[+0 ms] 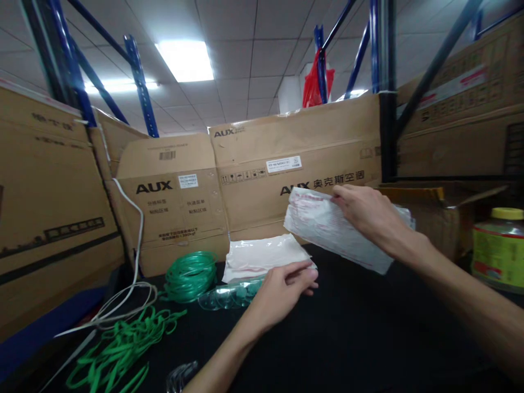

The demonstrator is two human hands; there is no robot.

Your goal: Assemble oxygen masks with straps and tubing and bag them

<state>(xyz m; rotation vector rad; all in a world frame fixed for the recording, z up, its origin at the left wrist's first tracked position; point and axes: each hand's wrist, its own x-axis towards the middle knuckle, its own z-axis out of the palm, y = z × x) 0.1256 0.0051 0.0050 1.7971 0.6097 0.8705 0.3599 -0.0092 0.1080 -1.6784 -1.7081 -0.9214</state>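
My right hand (364, 213) is closed on a white plastic pouch with red print (327, 229) and holds it lifted above the black table (352, 333). My left hand (282, 289) rests on the near edge of a flat stack of white pouches (262, 254), fingers curled and pinching that edge. Just left of that hand lie clear plastic mask pieces with green tubing (227, 297). A coil of green tubing (190, 275) sits beside the stack.
Loose green straps (118, 349) and a white cable (123, 305) lie at the front left. AUX cardboard boxes (254, 180) wall the back and left. An open carton (442, 213) and a yellow-lidded jar (499, 248) stand at the right.
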